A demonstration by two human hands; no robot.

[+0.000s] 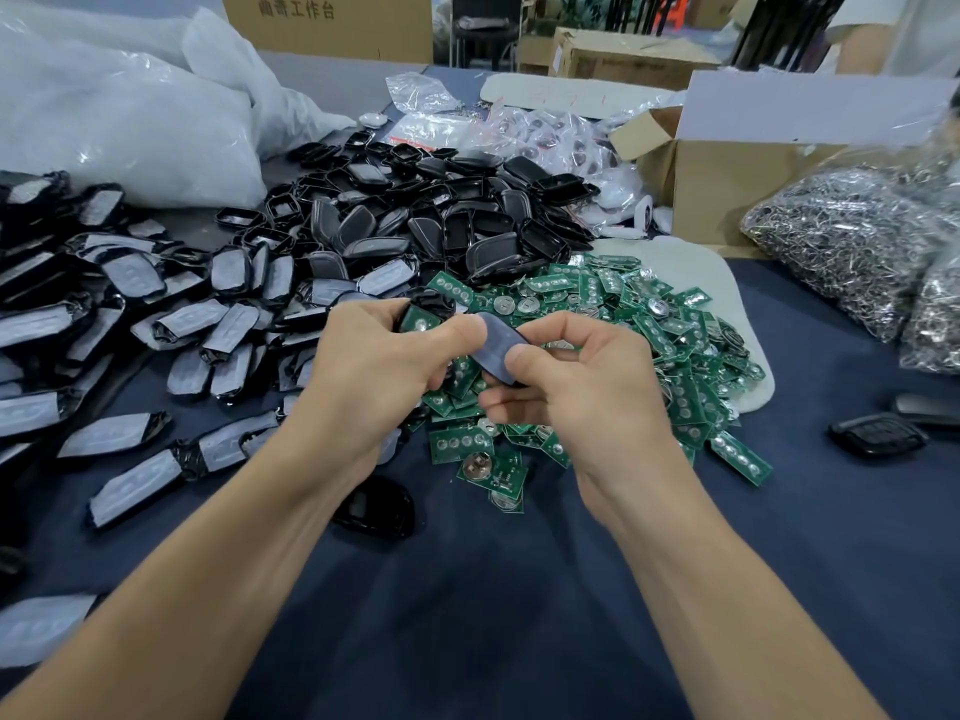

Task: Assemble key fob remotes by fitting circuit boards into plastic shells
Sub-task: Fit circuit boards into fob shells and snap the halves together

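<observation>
Grey shell point(496, 350) between both hands point(384, 366) point(582, 379)

All you really get of the person is two arms, bare from the bottom edge of the shot right up to the fingertips. The left forearm point(208, 589) and right forearm point(717, 589) look long and kinda stretched, wide down low and tapering to slim wrists, that's the wide-angle lens for you. On the back of the left hand point(374, 366) you can make out knuckles and a few faint tendon ridges. The right hand point(576, 376) is the same deal, with a broad thumb that's rounded at the tip. Smooth-looking skin overall.
</observation>
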